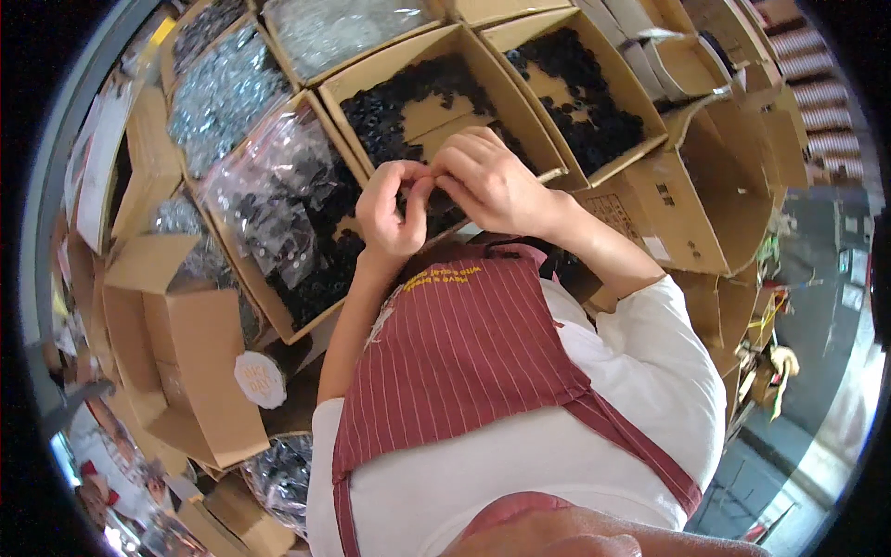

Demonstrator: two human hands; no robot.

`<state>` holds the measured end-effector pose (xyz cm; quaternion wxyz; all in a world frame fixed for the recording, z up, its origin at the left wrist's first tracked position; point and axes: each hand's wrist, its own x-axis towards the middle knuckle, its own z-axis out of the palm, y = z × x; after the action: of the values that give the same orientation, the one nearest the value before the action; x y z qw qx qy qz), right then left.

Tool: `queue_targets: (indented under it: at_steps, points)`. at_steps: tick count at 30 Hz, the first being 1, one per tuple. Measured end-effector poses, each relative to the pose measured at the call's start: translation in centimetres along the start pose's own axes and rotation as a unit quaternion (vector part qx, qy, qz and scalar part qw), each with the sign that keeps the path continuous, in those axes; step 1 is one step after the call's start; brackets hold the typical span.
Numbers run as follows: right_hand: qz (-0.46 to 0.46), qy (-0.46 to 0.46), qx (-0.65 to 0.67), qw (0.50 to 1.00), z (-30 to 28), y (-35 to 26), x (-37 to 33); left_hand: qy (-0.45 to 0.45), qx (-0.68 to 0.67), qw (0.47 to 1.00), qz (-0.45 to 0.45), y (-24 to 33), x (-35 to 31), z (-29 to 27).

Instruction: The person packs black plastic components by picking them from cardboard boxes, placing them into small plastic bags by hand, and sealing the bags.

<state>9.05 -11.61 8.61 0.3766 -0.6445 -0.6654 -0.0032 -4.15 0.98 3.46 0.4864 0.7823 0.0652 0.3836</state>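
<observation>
My left hand [394,212] and my right hand [492,181] meet at the fingertips over the near edge of an open cardboard carton [444,119]. Thumb and forefinger of each are pinched together, and whatever is between them is too small or hidden to make out. Inside that carton, small flat black pieces [371,125] lie scattered around a bare patch of its bottom. To the left of my left hand, clear plastic bags [278,200] of small parts rest on more black pieces [320,297] in another carton.
Beyond my right hand is a carton of black pieces [585,84]. Clear glossy parts [227,97] fill cartons at the far left. Open cartons stand at the left [209,390] and right [677,200]. A maroon striped apron [464,353] covers my front.
</observation>
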Motion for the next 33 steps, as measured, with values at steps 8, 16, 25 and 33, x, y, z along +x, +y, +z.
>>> queue_targets:
  at_steps: [8, 16, 25, 33]
  points:
    - [0.004, 0.066, -0.064, 0.996, -3.4, -0.8, -3.4, -0.022, -0.103, 0.988, -0.110, 0.9, -0.6, 0.7]
    - [0.175, 0.092, 0.153, 0.968, -8.9, -0.8, -8.0, -0.099, -0.247, 0.922, -0.283, 5.6, 0.0, 5.0]
    - [0.469, 0.070, 0.182, 0.861, -14.1, 3.6, -13.9, -0.032, -0.097, 0.922, -0.373, 6.1, -0.1, 2.0]
    - [0.408, 0.082, 0.201, 0.887, -9.5, 10.0, -8.8, 0.142, 0.209, 0.902, -0.350, 13.5, 0.0, -9.1]
